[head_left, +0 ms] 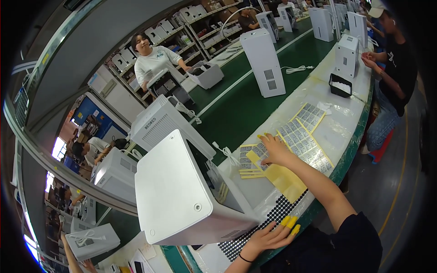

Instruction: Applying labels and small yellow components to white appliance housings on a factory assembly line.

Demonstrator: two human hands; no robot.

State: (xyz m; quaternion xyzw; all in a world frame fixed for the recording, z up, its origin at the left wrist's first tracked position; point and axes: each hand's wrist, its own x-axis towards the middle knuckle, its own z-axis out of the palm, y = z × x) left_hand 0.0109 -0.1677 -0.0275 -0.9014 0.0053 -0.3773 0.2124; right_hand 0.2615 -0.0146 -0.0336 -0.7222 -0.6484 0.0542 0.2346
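My left hand (268, 237) lies with its fingers stretched out, yellow covers on the fingertips, at the near edge of a sheet of black round dots (283, 210). Nothing shows in its grasp. My right hand (276, 152) reaches over several sheets of grey labels (304, 142), fingers and thumb spread, with yellow covers on some fingertips. Under its palm and wrist lies a yellow backing sheet (286, 181), partly covering the dots. Just left of both hands stands a large white appliance housing (175, 191) with a dark front panel.
Another white ribbed appliance (159, 123) stands beyond, on the green conveyor belt (227, 113). Farther along is a tall white unit (263, 63). A black bin (340, 85) sits on the bench near a seated co-worker (392, 68). Across the belt a person (154, 61) handles a box.
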